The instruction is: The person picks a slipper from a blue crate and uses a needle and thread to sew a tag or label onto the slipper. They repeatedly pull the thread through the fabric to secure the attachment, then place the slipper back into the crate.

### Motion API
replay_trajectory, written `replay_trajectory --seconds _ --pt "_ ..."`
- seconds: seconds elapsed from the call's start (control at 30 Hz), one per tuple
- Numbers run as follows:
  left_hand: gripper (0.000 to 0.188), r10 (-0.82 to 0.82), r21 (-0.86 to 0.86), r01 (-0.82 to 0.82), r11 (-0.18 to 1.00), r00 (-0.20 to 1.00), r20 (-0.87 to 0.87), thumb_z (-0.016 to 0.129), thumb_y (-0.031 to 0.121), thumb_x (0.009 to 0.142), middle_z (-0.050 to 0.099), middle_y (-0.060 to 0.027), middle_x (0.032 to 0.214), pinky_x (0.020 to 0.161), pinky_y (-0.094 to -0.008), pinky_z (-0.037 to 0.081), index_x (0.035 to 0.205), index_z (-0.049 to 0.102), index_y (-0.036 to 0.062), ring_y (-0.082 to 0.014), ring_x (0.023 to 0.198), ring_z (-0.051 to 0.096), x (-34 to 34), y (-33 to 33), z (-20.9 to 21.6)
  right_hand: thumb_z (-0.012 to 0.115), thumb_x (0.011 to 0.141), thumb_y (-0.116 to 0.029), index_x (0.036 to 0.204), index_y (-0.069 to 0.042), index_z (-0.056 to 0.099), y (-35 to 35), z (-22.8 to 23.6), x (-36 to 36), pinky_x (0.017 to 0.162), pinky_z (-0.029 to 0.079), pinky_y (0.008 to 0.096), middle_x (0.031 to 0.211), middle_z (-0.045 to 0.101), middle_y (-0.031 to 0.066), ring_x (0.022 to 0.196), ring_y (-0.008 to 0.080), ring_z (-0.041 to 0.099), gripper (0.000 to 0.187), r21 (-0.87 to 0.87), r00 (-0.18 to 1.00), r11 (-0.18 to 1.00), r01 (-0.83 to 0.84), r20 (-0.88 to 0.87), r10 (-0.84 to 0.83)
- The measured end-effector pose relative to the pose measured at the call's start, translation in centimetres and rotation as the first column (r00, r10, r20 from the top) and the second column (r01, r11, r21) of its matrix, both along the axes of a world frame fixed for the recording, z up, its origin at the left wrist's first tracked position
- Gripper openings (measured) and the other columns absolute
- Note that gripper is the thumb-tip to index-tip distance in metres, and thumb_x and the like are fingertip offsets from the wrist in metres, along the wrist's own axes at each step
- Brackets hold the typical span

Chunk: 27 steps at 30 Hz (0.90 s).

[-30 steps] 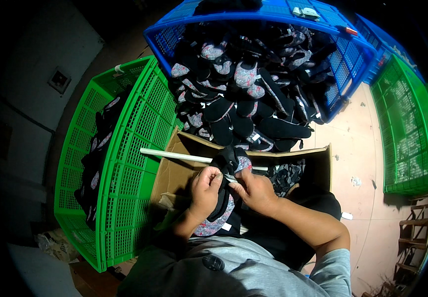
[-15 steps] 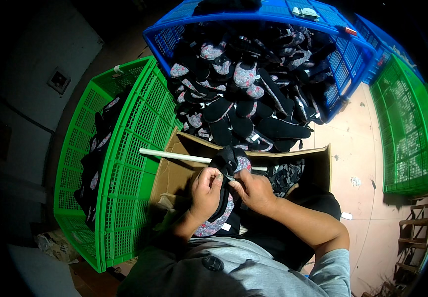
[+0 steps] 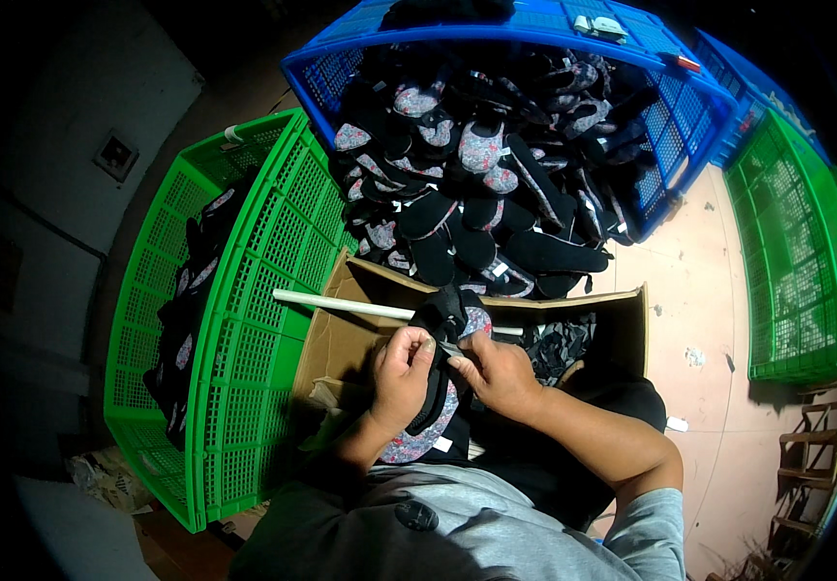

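Both hands meet above a cardboard box (image 3: 341,339): left hand (image 3: 401,373) curled around a black shoe upper (image 3: 442,334) with floral lining, right hand (image 3: 501,373) pinching its top edge, elbows bent.

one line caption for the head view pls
Both hands, left hand and right hand, grip a black slipper piece over a cardboard box between crates.

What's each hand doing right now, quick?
Left hand: closed around the black slipper piece, gripping it.
Right hand: fingers pinched on the same piece, near its upper edge.
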<state>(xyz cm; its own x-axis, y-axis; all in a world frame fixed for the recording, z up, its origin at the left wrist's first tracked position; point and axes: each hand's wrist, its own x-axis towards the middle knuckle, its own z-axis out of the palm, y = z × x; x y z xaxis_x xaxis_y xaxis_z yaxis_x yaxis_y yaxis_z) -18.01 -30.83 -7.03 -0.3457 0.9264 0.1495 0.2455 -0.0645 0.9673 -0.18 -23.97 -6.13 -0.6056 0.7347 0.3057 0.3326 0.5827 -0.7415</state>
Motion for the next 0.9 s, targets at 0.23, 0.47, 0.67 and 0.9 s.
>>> replay_trajectory --seconds 0.23,0.47,0.67,0.9 --pt "0.006 -0.025 -0.026 0.026 0.999 1.0 0.018 0.06 0.007 0.101 0.056 0.0013 0.088 0.074 -0.0221 0.044 0.102 0.058 0.0023 -0.0057 0.079 0.051 0.1 -0.1 0.3 0.069 0.095 -0.031 0.101 -0.004 0.056 0.0 0.5 0.1 0.058 0.051 0.0466 0.072 0.066 0.016 0.067 0.0375 0.067 0.03 0.031 1.0 1.0 -0.006 0.002 0.006" --pt "0.003 -0.033 -0.014 0.033 0.999 0.998 -0.052 0.059 0.005 0.101 0.055 0.0026 0.089 0.075 -0.0211 0.044 0.102 0.057 0.0026 -0.0046 0.081 0.05 0.3 -0.3 0.4 0.069 0.095 -0.03 0.102 -0.004 0.057 -0.2 0.6 0.0 0.058 0.051 0.0468 0.073 0.066 0.0165 0.068 0.0377 0.067 0.029 0.011 1.0 1.0 0.009 -0.003 -0.008" --pt "0.004 0.004 0.052 0.005 0.999 0.985 -0.172 0.06 0.004 0.098 0.056 -0.0004 0.085 0.071 -0.0235 0.046 0.097 0.058 0.0006 -0.0068 0.077 0.053 0.8 -0.2 1.2 0.068 0.095 -0.029 0.103 -0.003 0.056 -0.3 0.2 -0.1 0.057 0.051 0.0476 0.072 0.066 0.0172 0.067 0.0384 0.067 0.029 0.002 0.999 1.0 0.013 -0.035 -0.013" --pt "0.008 0.027 0.089 -0.008 0.996 0.975 -0.22 0.065 0.004 0.093 0.061 -0.0091 0.085 0.066 -0.0313 0.049 0.098 0.06 0.0 -0.019 0.073 0.06 0.9 -0.2 1.0 0.067 0.096 -0.029 0.102 -0.004 0.056 -0.4 0.1 -0.1 0.057 0.051 0.0479 0.072 0.065 0.0173 0.066 0.0386 0.066 0.028 -0.019 1.0 1.0 0.015 -0.024 -0.015"
